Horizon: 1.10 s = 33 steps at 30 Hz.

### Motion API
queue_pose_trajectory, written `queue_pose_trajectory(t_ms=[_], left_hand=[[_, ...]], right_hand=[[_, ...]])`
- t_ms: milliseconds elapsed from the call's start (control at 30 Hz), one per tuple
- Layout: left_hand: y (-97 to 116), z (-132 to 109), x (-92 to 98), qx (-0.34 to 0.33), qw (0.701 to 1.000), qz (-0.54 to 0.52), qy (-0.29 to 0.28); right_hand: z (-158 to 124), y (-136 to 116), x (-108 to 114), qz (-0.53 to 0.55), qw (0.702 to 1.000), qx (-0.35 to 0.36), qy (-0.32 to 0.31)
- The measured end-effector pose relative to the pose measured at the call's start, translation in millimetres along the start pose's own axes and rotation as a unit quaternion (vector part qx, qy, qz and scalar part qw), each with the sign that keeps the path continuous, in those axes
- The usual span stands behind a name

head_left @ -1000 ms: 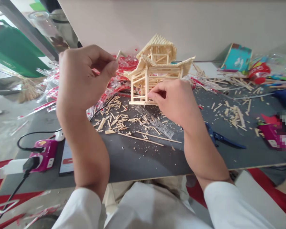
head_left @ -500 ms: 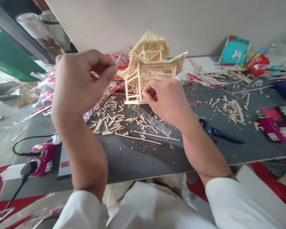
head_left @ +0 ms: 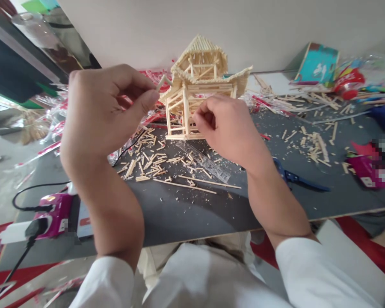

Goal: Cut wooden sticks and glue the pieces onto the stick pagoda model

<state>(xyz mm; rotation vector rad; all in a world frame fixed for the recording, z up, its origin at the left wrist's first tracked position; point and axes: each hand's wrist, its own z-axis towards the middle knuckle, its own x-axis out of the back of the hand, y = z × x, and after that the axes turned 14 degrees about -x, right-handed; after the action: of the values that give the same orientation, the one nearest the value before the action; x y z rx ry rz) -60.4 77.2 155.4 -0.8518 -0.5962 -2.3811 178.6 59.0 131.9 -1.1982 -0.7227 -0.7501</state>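
A model pavilion point(head_left: 186, 107) made of pale wooden sticks, with a tiered, upturned roof, stands toward the back of the table. My left hand point(head_left: 105, 107) is raised at its left, thumb and forefinger pinched on a small stick piece point(head_left: 162, 82) that looks L-shaped and points up by the lower roof's corner. Whether this piece touches the roof, I cannot tell. In front of the pavilion's right half is my right hand point(head_left: 229, 122), its fingers closed together close to the front post. Anything between those fingertips is hidden.
Short cut sticks point(head_left: 150, 164) and two long sticks point(head_left: 192, 186) lie before the pavilion, near a clear plastic strip point(head_left: 214, 167). Dark blue pliers point(head_left: 303, 180) rest to the right. A magenta power strip point(head_left: 56, 214) with plugged cords sits at left. Red-and-clear wrappers point(head_left: 56, 124) pile up behind.
The view has shifted slightly. Both hands keep nearly the same pose at the pavilion, the left still pinching its stick piece.
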Motion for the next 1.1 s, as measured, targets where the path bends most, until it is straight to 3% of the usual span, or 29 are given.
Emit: queue_pose_trajectory(t_ms=[167, 467, 733, 900, 1100], left_hand=[[1.3, 1.5, -1.6, -0.004, 1.0, -0.003, -0.001], [-0.9, 2.4, -3.2, -0.028, 0.999, 0.024, -0.019], [4.7, 1.9, 2.6, -0.015, 0.998, 0.024, -0.048], [12.4, 2.4, 6.9, -0.021, 0.998, -0.018, -0.059], [12.2, 6.0, 0.4, -0.016, 0.997, 0.005, -0.076]], right_hand=[[-2.0, 0.3, 5.7, 0.027, 0.999, 0.015, -0.031], [-1.0, -1.9, 8.0, 0.013, 0.998, -0.018, -0.056], [4.1, -13.8, 5.9, -0.042, 0.999, 0.031, -0.015], [4.8, -18.6, 7.3, -0.099, 0.994, 0.036, -0.021], [3.8, -15.4, 6.4, -0.063, 0.998, 0.018, -0.013]])
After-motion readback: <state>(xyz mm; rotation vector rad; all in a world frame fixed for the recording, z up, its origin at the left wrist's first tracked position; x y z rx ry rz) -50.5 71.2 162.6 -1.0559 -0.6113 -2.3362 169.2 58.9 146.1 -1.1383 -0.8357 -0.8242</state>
